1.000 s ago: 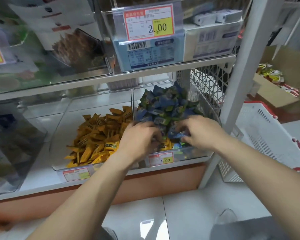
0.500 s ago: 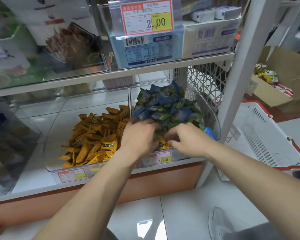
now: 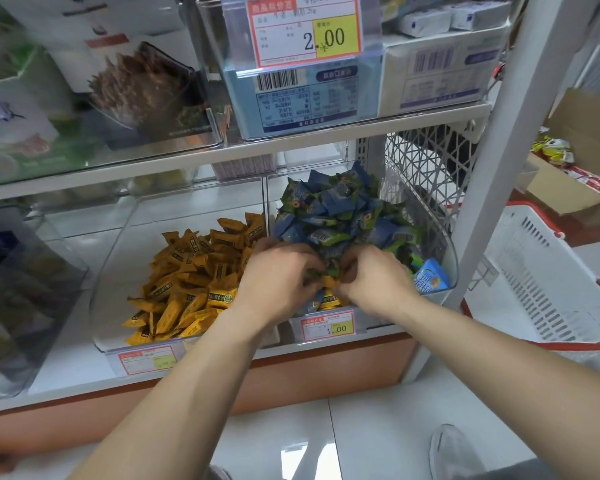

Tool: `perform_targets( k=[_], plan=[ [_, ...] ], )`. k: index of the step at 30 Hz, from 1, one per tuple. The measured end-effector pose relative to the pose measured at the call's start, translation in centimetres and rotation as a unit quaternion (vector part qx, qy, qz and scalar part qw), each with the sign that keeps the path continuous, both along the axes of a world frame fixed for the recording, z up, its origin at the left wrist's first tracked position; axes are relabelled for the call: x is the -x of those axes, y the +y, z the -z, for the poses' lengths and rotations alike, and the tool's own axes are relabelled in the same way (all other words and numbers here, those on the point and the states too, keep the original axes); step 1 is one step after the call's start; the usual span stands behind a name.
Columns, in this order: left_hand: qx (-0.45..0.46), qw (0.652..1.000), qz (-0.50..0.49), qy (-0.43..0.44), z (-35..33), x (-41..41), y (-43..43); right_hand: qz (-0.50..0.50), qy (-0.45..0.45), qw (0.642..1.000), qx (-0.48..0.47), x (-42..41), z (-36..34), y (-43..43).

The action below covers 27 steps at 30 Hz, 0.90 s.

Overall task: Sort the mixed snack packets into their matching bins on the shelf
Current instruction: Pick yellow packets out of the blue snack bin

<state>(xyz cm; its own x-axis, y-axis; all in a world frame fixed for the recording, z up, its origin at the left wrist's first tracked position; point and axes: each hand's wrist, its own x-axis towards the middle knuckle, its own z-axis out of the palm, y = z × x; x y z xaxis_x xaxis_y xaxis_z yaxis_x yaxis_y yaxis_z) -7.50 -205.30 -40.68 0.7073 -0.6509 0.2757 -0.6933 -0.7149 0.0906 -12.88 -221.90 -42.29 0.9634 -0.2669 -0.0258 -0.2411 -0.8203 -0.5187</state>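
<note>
Yellow packets point(image 3: 328, 283) lie stray at the front of the right bin point(image 3: 442, 237), where left hand point(image 3: 278, 276) and right hand point(image 3: 374, 279) dig, fingers curled, their pinch hidden. Probably light, crinkly, slippery: take a sealed end.

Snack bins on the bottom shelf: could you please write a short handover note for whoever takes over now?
Hands: the left hand and right hand are both in the right bin, fingers curled into the pile; exact hold hidden.
Done: the left bin shows only yellow packets; blue-green packets fill the right bin.
To do: stray yellow packets at the right bin's front need moving left.
</note>
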Motion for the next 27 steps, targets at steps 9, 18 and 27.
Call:
perform_targets(
  k=[9,18,27],
  plan=[
    [0.029,1.000,-0.008,0.011,-0.4,0.7,-0.6,-0.014,-0.085,0.986,-0.140,1.4,-2.5,-2.7],
    [0.175,0.983,0.035,0.032,-0.8,2.2,-2.0,-0.047,-0.156,0.951,-0.262,2.2,-5.2,-3.7],
    [0.294,0.936,0.087,0.172,-1.7,2.3,-2.0,-0.062,-0.168,0.860,-0.478,2.3,-6.4,-2.0]
  ],
)
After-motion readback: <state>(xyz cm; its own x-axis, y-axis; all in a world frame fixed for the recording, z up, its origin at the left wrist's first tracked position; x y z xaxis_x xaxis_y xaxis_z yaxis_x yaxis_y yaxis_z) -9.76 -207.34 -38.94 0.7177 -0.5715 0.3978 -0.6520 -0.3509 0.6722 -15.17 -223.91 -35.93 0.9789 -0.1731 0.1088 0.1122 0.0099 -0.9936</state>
